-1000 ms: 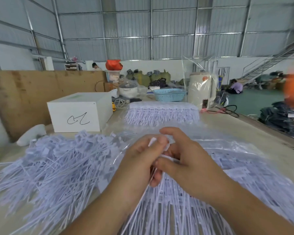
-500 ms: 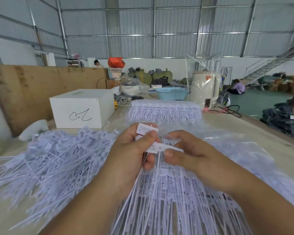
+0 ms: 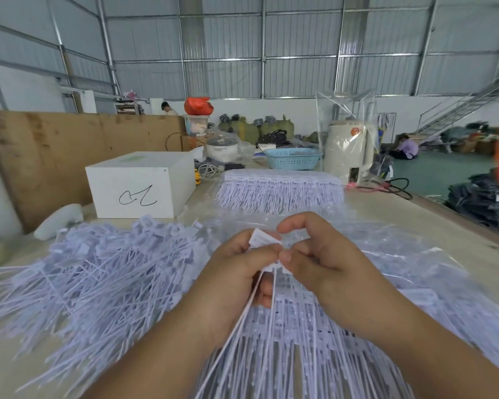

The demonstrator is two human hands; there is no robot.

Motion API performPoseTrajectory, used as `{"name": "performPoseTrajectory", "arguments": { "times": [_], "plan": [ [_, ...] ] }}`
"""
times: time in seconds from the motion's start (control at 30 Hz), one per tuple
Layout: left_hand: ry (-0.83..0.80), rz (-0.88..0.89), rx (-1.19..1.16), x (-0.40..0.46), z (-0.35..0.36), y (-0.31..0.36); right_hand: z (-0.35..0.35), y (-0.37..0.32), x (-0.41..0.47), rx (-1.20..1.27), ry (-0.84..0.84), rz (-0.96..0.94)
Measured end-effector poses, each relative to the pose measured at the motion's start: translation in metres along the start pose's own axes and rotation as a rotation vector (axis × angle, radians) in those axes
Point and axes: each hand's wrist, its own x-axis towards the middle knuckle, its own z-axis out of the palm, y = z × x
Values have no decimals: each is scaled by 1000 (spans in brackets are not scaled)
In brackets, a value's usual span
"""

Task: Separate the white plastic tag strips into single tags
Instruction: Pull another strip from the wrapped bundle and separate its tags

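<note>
My left hand (image 3: 236, 272) and my right hand (image 3: 323, 260) meet at the middle of the view, both pinching the flat heads of a white tag strip (image 3: 264, 239). Its thin tails (image 3: 260, 306) hang down between my wrists. A heap of single loose tags (image 3: 98, 272) spreads over the table on the left. Unseparated strips on clear plastic (image 3: 314, 341) lie under and to the right of my hands. Another neat stack of strips (image 3: 280, 188) sits farther back.
A white box (image 3: 141, 185) with a scribble stands at the back left, beside a brown board (image 3: 55, 151). Behind the far stack are a blue basket (image 3: 293, 158), a cream appliance in a plastic bag (image 3: 349, 151) and cables (image 3: 386, 187). People sit in the hall beyond.
My hands have drawn closer together on the strip heads, and the right thumb now presses against the left thumb. The camera has shifted slightly.
</note>
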Motion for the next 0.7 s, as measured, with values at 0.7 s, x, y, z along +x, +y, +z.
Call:
{"name": "performPoseTrajectory", "arguments": {
  "times": [0.7],
  "plan": [
    [-22,99,-14,2,-2,-1,-14,-9,-2,-110,-228,15]
  ]
}}
